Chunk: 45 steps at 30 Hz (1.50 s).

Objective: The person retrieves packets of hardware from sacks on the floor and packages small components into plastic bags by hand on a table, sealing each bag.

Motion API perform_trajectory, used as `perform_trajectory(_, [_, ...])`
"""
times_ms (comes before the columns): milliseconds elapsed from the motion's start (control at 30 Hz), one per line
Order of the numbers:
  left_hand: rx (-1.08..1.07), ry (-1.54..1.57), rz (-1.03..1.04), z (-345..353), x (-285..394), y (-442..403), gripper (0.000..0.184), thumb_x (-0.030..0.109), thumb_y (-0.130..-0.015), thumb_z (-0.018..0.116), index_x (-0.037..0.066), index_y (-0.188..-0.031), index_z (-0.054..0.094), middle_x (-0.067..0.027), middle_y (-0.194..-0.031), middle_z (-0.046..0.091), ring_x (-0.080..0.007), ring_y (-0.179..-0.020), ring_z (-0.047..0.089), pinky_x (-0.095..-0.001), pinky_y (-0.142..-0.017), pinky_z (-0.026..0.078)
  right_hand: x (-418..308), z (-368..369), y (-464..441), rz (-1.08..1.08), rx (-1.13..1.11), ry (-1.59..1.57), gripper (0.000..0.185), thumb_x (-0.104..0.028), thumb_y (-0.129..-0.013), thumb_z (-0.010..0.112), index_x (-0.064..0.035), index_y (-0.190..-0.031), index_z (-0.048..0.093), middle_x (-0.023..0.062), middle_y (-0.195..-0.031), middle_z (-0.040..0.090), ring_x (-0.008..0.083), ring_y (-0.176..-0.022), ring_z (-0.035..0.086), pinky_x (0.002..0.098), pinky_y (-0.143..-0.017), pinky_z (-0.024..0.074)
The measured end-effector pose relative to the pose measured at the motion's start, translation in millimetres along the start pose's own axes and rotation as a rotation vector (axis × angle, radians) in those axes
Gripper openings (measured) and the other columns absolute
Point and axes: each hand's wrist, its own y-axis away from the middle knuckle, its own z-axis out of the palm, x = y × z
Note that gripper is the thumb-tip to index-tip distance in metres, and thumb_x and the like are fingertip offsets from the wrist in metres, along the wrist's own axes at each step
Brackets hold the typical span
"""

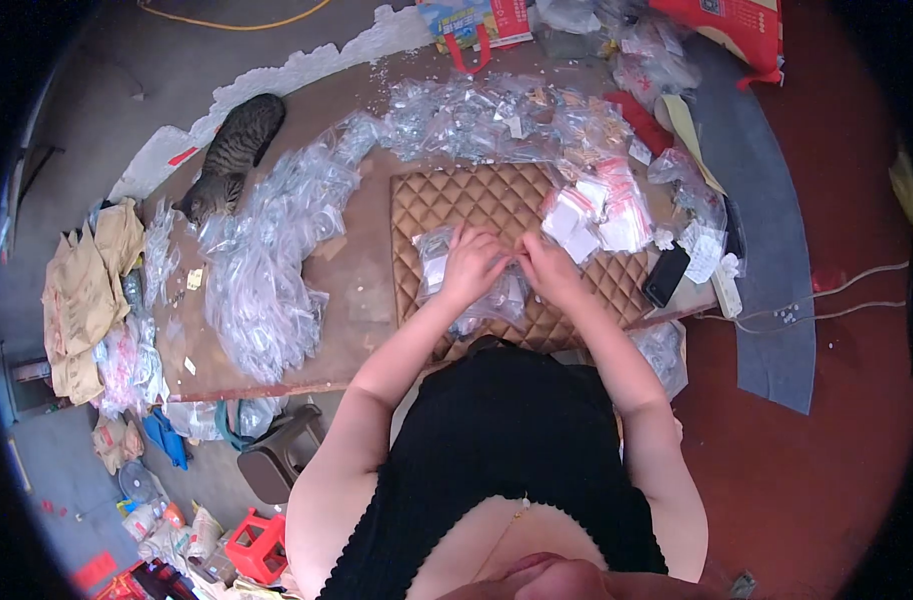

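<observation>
Over the brown quilted mat (467, 195), my left hand (474, 265) and my right hand (549, 268) nearly meet, fingertips bent into a pinch. Between and under them lies a clear plastic bag (500, 305), and both hands appear closed on its upper edge; the exact grip is too small to make out. Another clear bag with a white label (434, 268) lies beside my left hand. To the right of my right hand is a pile of small white packets with red edges (607, 210).
Filled clear bags (277, 270) are heaped along the table's left side, more (477, 115) along the back. A cat (239, 145) lies at the back left. A black phone (666, 277) rests at the mat's right edge. A red stool (257, 545) stands on the floor.
</observation>
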Motion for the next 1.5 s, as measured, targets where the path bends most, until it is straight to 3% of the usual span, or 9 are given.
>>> perform_trajectory(400, [0.122,-0.134,-0.229,-21,-41,22,0.013,0.021,-0.074,0.073,0.014,-0.084,0.073,0.0015,-0.098,0.068,-0.0241,-0.111,0.055,-0.0498,-0.106,0.030,-4,-5,4,0.295,0.026,-0.190,0.016,-0.007,-0.085,0.062,-0.0068,-0.095,0.049,0.0139,-0.079,0.064,0.0326,-0.075,0.066,0.0410,-0.062,0.0498])
perform_trajectory(633, [0.153,-0.019,-0.010,-67,-31,0,0.014,0.009,-0.080,0.067,0.005,-0.093,0.065,-0.0093,-0.100,0.064,-0.0313,-0.109,0.057,-0.0445,-0.100,0.038,-19,-21,-6,0.225,0.121,-0.261,0.016,-0.011,-0.087,0.062,-0.0080,-0.100,0.052,0.0135,-0.086,0.066,0.0329,-0.076,0.066,0.0397,-0.063,0.0508])
perform_trajectory(800, [-0.084,-0.088,0.034,-86,-32,41,0.023,0.011,-0.079,0.069,0.006,-0.101,0.066,-0.0096,-0.105,0.064,-0.0319,-0.112,0.057,-0.0451,-0.105,0.037,-8,-19,25,0.045,-0.460,-0.078,0.020,-0.029,-0.090,0.059,-0.0165,-0.106,0.060,0.0088,-0.091,0.067,0.0310,-0.084,0.066,0.0440,-0.070,0.0508])
perform_trajectory(933, [-0.075,0.107,-0.158,-78,-53,49,0.029,0.016,-0.081,0.071,0.007,-0.108,0.066,-0.0111,-0.109,0.065,-0.0324,-0.111,0.057,-0.0440,-0.099,0.043,34,-17,29,0.093,-0.516,-0.040,0.020,-0.031,-0.091,0.059,-0.0172,-0.105,0.064,0.0080,-0.092,0.068,0.0299,-0.088,0.065,0.0434,-0.074,0.0504])
perform_trajectory(1133, [-0.141,0.115,-0.447,-40,-110,-18,0.031,0.021,-0.082,0.068,0.004,-0.108,0.064,-0.0165,-0.106,0.063,-0.0356,-0.103,0.058,-0.0433,-0.092,0.045,98,-29,-46,0.513,-0.083,-0.114,0.032,-0.021,-0.091,0.059,-0.0105,-0.121,0.058,0.0128,-0.103,0.068,0.0311,-0.094,0.065,0.0409,-0.083,0.0508])
perform_trajectory(1267, [-0.109,0.129,-0.418,14,-139,-89,0.030,0.019,-0.083,0.066,0.004,-0.109,0.063,-0.0171,-0.104,0.063,-0.0370,-0.099,0.058,-0.0433,-0.089,0.047,160,18,-113,0.415,0.080,-0.042,0.043,-0.016,-0.086,0.062,-0.0108,-0.128,0.054,0.0167,-0.111,0.064,0.0324,-0.103,0.061,0.0413,-0.089,0.0482])
perform_trajectory(1333, [0.047,-0.065,-0.265,36,-147,-130,0.030,0.015,-0.085,0.063,0.004,-0.112,0.061,-0.0171,-0.103,0.063,-0.0356,-0.098,0.059,-0.0435,-0.087,0.048,164,26,-144,0.232,0.178,0.330,0.051,-0.017,-0.083,0.066,-0.0051,-0.130,0.051,0.0193,-0.108,0.064,0.0347,-0.104,0.058,0.0437,-0.094,0.0460])
perform_trajectory(1467, [0.108,-0.206,-0.074,58,-177,-180,0.029,0.011,-0.085,0.062,0.004,-0.112,0.062,-0.0176,-0.109,0.062,-0.0347,-0.097,0.060,-0.0431,-0.085,0.049,183,22,-168,0.245,-0.049,0.311,0.025,-0.013,-0.083,0.065,-0.0088,-0.108,0.067,0.0122,-0.102,0.067,0.0329,-0.100,0.059,0.0418,-0.089,0.0469])
perform_trajectory(1500, [-0.109,-0.198,-0.216,56,-183,-184,0.029,0.009,-0.083,0.063,0.004,-0.112,0.062,-0.0168,-0.110,0.062,-0.0348,-0.096,0.061,-0.0426,-0.086,0.049,186,18,-172,0.252,-0.056,0.311,0.025,-0.013,-0.083,0.065,-0.0088,-0.108,0.067,0.0122,-0.102,0.067,0.0329,-0.100,0.059,0.0418,-0.089,0.0469])
